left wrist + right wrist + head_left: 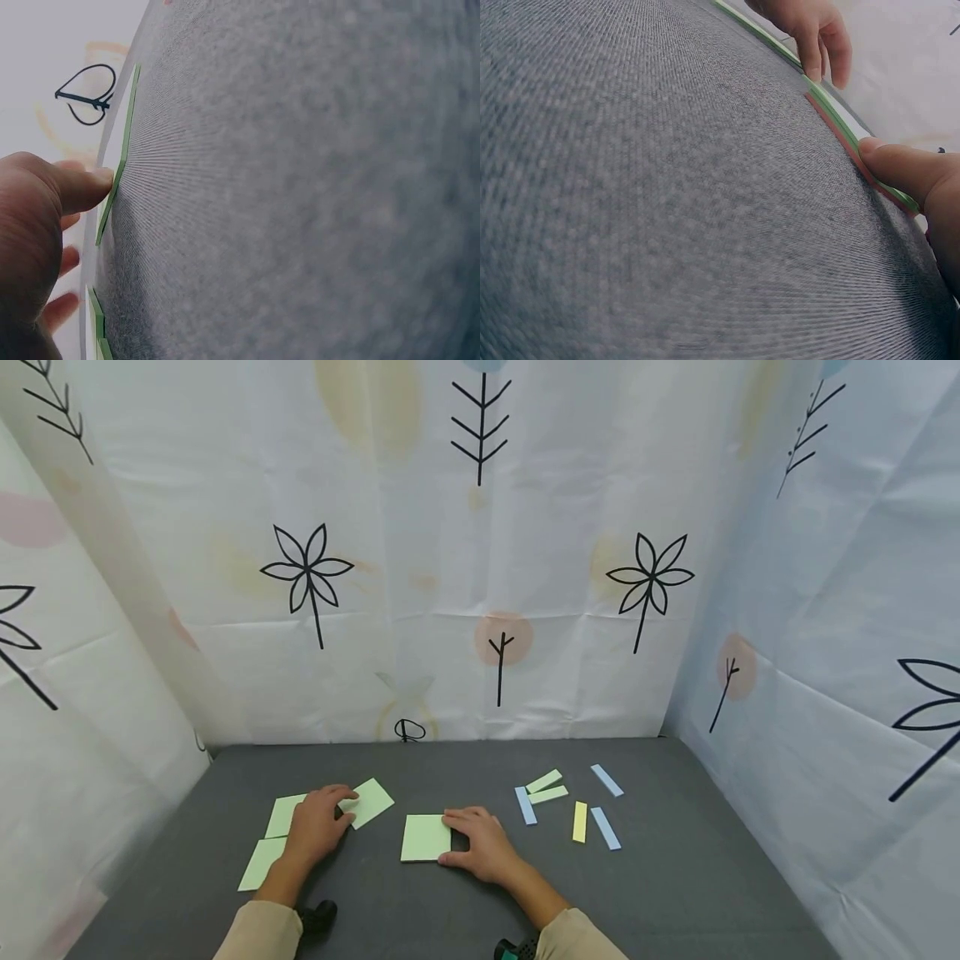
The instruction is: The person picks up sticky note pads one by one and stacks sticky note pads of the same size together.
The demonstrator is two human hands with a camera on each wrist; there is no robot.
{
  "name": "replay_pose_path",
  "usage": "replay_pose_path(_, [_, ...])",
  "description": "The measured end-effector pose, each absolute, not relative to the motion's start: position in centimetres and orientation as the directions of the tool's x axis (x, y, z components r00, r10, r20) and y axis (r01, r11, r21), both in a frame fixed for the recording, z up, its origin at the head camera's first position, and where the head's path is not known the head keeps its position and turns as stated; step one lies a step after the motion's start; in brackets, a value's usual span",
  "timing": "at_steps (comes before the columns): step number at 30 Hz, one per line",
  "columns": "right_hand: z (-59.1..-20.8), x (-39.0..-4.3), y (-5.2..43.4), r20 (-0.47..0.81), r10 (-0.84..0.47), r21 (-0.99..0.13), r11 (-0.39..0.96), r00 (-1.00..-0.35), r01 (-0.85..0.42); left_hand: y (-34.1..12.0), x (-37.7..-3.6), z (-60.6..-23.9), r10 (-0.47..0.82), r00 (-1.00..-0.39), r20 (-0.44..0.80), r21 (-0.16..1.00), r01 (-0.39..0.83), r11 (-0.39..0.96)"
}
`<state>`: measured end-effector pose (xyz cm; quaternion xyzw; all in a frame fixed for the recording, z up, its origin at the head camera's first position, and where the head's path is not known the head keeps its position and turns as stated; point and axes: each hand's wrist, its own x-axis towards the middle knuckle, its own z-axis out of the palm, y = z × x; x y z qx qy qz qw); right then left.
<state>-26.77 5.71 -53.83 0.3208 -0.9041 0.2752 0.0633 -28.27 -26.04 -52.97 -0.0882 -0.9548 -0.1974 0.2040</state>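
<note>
Left hand [318, 822] on pad [367, 802], left on surface [450, 902]; two pads [272, 839] just left of it. Right hand [480, 843] at right edge of centre pad [424, 837]. Strips [570, 802] scattered right, slightly farther.

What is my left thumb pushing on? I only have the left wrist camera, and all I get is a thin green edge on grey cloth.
Observer: A square pale green sheet. The left hand touches its left corner with the thumb.
Operator: Any more paper by that hand?
Observer: Yes, two more green sheets lie on the left side of the hand, one of them partly under it.
Operator: Where is the other hand?
Observer: The right hand rests against the right edge of a green pad in the middle of the grey mat.
</note>
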Motion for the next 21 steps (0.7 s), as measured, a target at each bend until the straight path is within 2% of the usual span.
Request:
replay_pose_path(6, [-53.78, -26.82, 5.71, 0.312, -0.547, -0.449, 0.636, -0.777, -0.628, -25.98, -28.02, -52.98, -0.013, -0.938, 0.347, 0.369, 0.124, 0.921])
replay_pose_path(10, [-53.68, -26.86, 5.67, 0.302, -0.544, -0.459, 0.637, -0.783, -0.619, -25.9, -27.88, -53.05, -0.038, -0.948, 0.316, 0.383, 0.091, 0.919])
replay_pose_path(14, [-53.61, -26.82, 5.66, 0.291, -0.546, -0.464, 0.638, -0.786, -0.615, -25.76, -27.86, -53.05, -0.043, -0.937, 0.347, 0.399, 0.106, 0.911])
replay_pose_path(21, [-53.44, -26.48, 5.68, 0.29, -0.554, -0.465, 0.631, -0.781, -0.621, -25.07, -27.61, -53.21, -0.105, -0.893, 0.438, 0.574, 0.188, 0.797])
